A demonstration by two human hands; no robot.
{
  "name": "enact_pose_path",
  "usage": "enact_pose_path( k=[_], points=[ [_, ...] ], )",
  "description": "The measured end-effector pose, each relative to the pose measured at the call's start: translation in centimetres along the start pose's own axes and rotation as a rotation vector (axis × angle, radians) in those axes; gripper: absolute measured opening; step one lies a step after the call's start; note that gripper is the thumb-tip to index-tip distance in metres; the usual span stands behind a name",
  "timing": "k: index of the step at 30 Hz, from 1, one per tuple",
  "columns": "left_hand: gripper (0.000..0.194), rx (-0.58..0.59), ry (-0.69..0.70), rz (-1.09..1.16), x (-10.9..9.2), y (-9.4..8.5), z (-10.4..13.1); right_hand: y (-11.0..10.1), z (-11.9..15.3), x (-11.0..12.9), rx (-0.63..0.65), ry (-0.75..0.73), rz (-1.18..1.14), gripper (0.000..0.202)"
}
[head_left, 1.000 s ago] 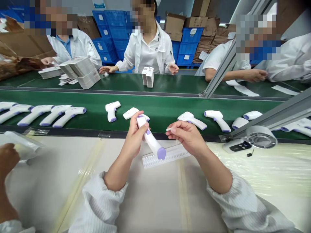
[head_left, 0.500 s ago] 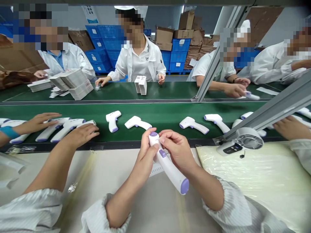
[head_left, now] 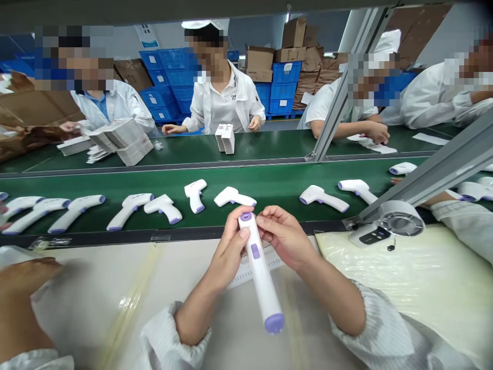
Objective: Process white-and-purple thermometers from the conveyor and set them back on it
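A white infrared thermometer (head_left: 263, 280) with a purple trigger and purple end cap is held upside, its handle pointing down toward me. My left hand (head_left: 231, 246) grips its head, with the thumb on the white body and the index finger across the top. Close against the head's right side is my right hand (head_left: 287, 237), thumb and fingers pinched together; whatever is between them is too small to make out. A printed white strip (head_left: 242, 275) lies on the bench under the thermometer.
Several thermometers (head_left: 131, 208) lie along the green belt (head_left: 277, 177) beyond my hands. At right, a small fan (head_left: 400, 220) stands beside a slanted metal post (head_left: 339, 108) and a plastic-wrapped pad (head_left: 435, 288). Another person's arm (head_left: 23, 303) is at left; several people work opposite.
The thermometer in my left hand has swung to point more straight down. Thermometers on the belt appear further right. The neighbour's hands at left have left the belt's thermometers, one now over the bench.
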State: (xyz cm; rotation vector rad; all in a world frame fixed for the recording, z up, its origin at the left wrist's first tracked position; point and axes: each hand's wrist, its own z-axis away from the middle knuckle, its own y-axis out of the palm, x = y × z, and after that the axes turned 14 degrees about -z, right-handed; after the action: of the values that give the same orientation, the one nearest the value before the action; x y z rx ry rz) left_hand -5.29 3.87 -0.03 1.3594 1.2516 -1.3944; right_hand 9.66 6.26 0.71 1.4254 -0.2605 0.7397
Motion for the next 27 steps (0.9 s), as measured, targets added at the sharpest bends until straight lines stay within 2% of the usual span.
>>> enact_pose_path(
  k=[1,3,5,6,8,11,12,14,15,17,19,21,23,25,27],
  points=[
    [0.046,-0.001,0.065,0.033,0.1,-0.1,-0.6,-0.1,0.2,0.4,-0.003,0.046,-0.004,0.041],
    [0.044,-0.111,0.209,0.023,0.3,-0.3,-2.6,-0.2,0.5,1.2,0.034,0.153,0.040,0.041],
    [0.039,-0.253,0.289,-0.202,0.4,-0.7,-5.6,-0.7,0.4,2.0,0.102,0.221,0.169,0.045],
    [0.038,-0.288,0.295,-0.362,0.5,-1.2,-7.4,-1.3,-0.1,2.3,0.114,0.203,0.265,0.049],
    [0.037,-0.296,0.256,-0.660,0.8,-2.8,-11.1,-3.2,-1.9,3.0,0.035,0.027,0.538,0.055],
    [0.033,-0.394,0.154,-0.825,1.6,-6.9,-15.8,-7.5,-5.4,4.1,-0.216,-0.380,1.106,0.057],
    [0.030,-0.432,0.104,-0.859,2.1,-8.4,-16.9,-9.0,-6.4,4.5,-0.261,-0.437,1.286,0.056],
    [0.021,-0.467,0.005,-0.908,3.4,-11.1,-18.1,-10.9,-7.4,4.9,-0.326,-0.442,1.504,0.053],
    [0.018,-0.467,-0.033,-0.922,4.0,-12.2,-18.2,-11.1,-7.4,4.9,-0.341,-0.434,1.565,0.050],
    [0.015,-0.456,-0.068,-0.936,4.7,-13.4,-18.0,-10.1,-6.5,4.3,-0.297,-0.482,1.623,0.043],
    [0.019,-0.456,-0.046,-0.933,4.6,-13.7,-17.2,-7.5,-4.9,3.1,-0.070,-0.493,1.626,0.034],
    [0.039,-0.473,0.009,-0.926,3.7,-13.4,-15.7,-4.5,-3.1,1.3,0.265,-0.305,1.531,0.025],
    [0.054,-0.481,0.060,-0.855,2.4,-12.7,-13.4,-2.3,-1.6,-0.6,0.476,-0.086,1.497,0.021],
    [0.056,-0.459,0.065,-0.635,1.1,-11.6,-10.5,-1.3,-0.8,-2.3,0.558,0.017,1.555,0.020],
    [0.054,-0.422,0.043,-0.359,0.4,-10.1,-7.6,-1.2,-0.6,-3.5,0.586,0.029,1.624,0.018]
  ],
)
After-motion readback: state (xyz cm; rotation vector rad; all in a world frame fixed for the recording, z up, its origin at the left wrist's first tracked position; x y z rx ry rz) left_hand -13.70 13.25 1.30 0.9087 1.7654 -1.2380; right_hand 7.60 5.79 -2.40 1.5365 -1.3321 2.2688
